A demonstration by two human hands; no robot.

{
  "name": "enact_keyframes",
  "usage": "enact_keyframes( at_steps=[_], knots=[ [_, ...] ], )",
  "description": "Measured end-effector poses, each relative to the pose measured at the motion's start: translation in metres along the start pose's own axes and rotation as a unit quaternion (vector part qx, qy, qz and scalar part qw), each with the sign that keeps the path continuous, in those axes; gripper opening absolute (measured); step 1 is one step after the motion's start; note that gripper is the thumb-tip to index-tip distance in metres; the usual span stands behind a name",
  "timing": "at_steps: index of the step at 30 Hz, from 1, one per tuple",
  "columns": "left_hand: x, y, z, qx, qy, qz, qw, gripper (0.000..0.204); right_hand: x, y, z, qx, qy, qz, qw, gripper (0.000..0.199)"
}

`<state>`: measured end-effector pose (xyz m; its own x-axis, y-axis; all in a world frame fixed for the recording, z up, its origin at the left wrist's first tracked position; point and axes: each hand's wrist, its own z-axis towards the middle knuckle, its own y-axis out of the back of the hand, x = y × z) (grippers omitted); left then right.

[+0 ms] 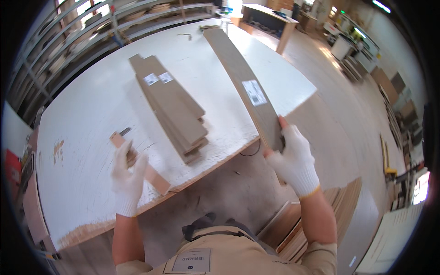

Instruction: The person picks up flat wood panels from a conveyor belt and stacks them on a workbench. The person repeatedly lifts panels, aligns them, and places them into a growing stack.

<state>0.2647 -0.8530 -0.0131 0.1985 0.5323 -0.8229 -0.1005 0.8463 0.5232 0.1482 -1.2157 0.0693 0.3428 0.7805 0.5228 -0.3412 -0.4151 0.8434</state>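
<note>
A long grey-brown board with a white label reaches from the far side of the table past its near edge. My right hand, in a white glove with bare fingertips, grips its near end, thumb and fingers on opposite edges. My left hand, gloved alike, has its fingers curled over a short light-brown wooden strip on the table; the hand partly covers the strip. Between my hands lies a stack of similar boards, unevenly aligned, with two white labels on top.
The large white worktable has a worn wooden edge. A small dark piece lies by the strip. Below right stand several panels on the floor. Metal racks line the far left, and a desk stands beyond the table.
</note>
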Motion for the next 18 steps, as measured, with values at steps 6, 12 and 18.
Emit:
enact_keyframes(
  at_steps=[6, 12, 18],
  knots=[
    [0.135, 0.031, -0.084, -0.174, 0.150, 0.175, 0.957, 0.057, 0.074, -0.075, 0.122, 0.140, 0.039, -0.011, 0.989, 0.083],
    [0.194, 0.039, -0.126, -0.169, 0.089, 0.325, 0.926, 0.056, 0.121, -0.143, 0.178, 0.167, 0.059, -0.027, 0.984, 0.069],
    [0.183, 0.038, -0.120, -0.195, 0.087, 0.265, 0.940, 0.055, 0.121, -0.173, 0.195, 0.160, 0.105, -0.002, 0.982, 0.070]
  ],
)
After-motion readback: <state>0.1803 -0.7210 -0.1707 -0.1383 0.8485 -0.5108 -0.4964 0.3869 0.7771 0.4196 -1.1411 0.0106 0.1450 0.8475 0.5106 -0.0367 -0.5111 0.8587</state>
